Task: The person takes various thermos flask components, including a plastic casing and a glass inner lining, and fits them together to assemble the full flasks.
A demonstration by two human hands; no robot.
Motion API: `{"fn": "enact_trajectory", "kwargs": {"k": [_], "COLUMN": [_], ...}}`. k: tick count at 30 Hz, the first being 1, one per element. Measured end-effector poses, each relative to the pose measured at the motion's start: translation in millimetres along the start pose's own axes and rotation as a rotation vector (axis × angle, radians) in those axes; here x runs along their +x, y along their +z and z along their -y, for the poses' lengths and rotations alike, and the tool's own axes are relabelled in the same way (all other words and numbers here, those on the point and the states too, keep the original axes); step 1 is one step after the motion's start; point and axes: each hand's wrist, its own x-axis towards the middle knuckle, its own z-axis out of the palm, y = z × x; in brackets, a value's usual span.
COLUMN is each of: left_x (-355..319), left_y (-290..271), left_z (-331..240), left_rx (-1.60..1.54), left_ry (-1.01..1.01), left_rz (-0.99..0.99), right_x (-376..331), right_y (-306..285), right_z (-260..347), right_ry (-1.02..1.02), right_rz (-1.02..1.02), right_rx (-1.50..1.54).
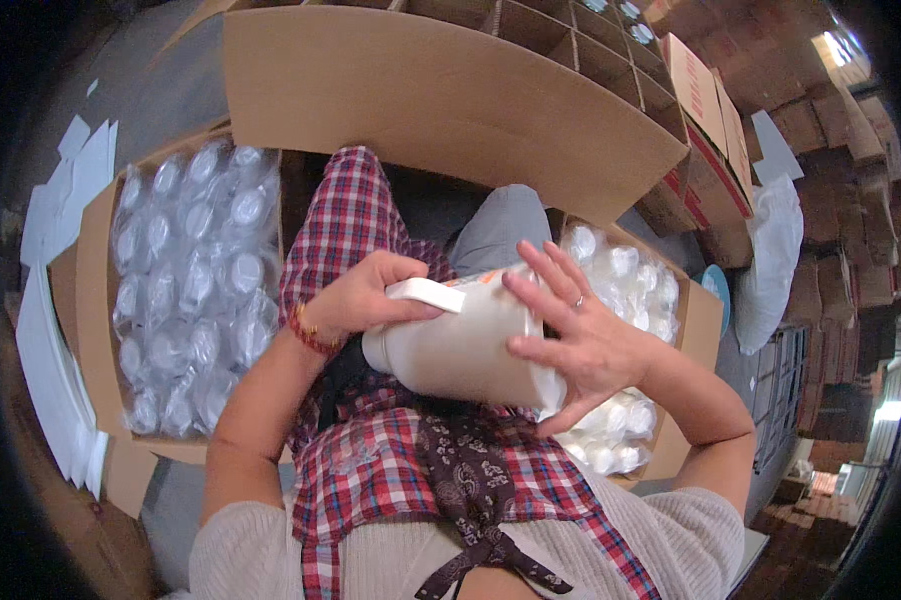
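A white jug lies on its side above my lap, its narrower end toward the left and its wide end toward the right. My left hand is closed around the white handle on its upper side. At the wide end, my right hand has its fingers spread and stretched out. Its fingertips are at the jug's edge; whether the palm presses on it I cannot tell. A bit of orange marking shows on the jug's upper side, partly behind the right fingers.
An open carton of clear-wrapped round-ended items stands at my left, another carton of white wrapped items at my right. Ahead is a large divided box. White sheets lie far left; stacked cartons rise far right.
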Motion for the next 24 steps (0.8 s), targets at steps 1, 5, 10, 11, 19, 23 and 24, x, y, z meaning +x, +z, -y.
{"fn": "enact_trajectory", "kwargs": {"k": [1,5,10,11,19,23,24], "left_x": [2,0,-10,-10,-6,0,4], "left_y": [-4,-2,44,45,5,-9,-9], "left_z": [2,8,9,8,22,10,8], "left_rx": [-0.039,-0.023,0.268,0.29,0.095,-0.042,-0.073], "left_ry": [0.023,0.009,0.08,0.116,0.124,0.034,0.006], "left_rz": [0.041,0.008,-0.52,-0.511,-0.264,-0.1,-0.066], "right_x": [1,-5,-22,-22,-36,-22,-17], "right_y": [3,25,51,54,18,-26,-32], "right_z": [1,-5,-14,-9,-4,15,19], "right_ry": [-0.065,-0.106,0.353,0.414,0.337,0.048,-0.025], "right_rz": [0.004,-0.128,-0.395,-0.429,-0.389,0.039,0.077], "right_rx": [-0.002,0.046,0.378,0.434,0.273,-0.304,-0.384]}}
